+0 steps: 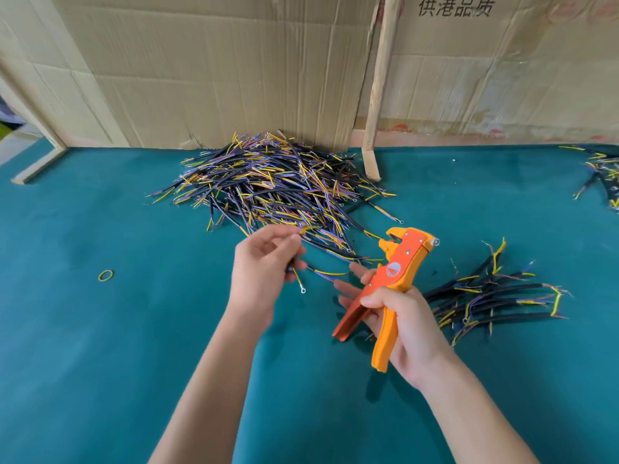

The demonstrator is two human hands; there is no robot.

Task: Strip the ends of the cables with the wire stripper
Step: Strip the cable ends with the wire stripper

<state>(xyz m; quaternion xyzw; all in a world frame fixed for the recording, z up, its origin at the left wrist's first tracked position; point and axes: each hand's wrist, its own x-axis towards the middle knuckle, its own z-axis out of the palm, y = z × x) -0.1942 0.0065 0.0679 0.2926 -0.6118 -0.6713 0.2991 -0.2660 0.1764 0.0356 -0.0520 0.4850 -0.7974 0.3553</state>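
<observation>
The person's left hand [259, 262] pinches a short black cable [313, 267] above the green counter [100, 346], fingers curled round its sheath, with thumb and forefinger up at one end where a yellow strand shows. From the underside of the hand a thin lead hangs down, ending in a small ring terminal [303, 290], and the cable's other end fans into yellow and blue cores pointing toward the right hand [407, 324]. That hand holds the orange wire stripper [400, 266] by its two handles, which stand spread apart, thumb over the upper one and fingers extended beneath; the stripper's jaws point up and away, apart from the cable.

The cable looks light and limp: the sheath keeps a gentle curve but the fine cores bend freely, so it probably needs holding close to the end being stripped, on the sheath, to stop the cores from flopping out of the jaws. The cores look thin enough to be nicked or torn by a hard squeeze. The stripper looks rigid and is best gripped low on both handles for leverage.

A large heap of cables [274, 182] lies behind, against the cardboard wall [217, 78]; a smaller bundle [492, 299] rests right of the tool, and a rubber band [106, 275] lies to the left.
</observation>
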